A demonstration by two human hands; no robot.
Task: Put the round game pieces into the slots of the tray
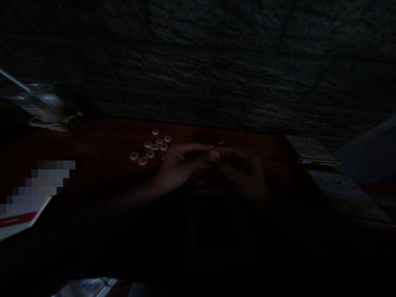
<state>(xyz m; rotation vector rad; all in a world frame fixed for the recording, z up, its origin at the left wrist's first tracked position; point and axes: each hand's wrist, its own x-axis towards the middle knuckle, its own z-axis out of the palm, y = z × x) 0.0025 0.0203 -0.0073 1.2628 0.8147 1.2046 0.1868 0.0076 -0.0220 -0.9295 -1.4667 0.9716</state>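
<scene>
The scene is very dark. My left hand [182, 163] and my right hand [244, 171] meet over a dark red table [102, 152]. Between their fingertips sits one pale round game piece [214, 155]; both hands pinch it. Several more round pale pieces [153, 146] with red or dark marks lie scattered on the table just left of my left hand. One lone piece [220, 141] lies behind the hands, and two dim pieces [201, 183] lie below them.
A dark stone-like wall [216, 62] rises behind the table. A clear glass [46, 105] stands at the far left. White paper with a red stripe [21, 214] lies at the left edge. Printed boxes or boards [312, 150] are stacked at the right.
</scene>
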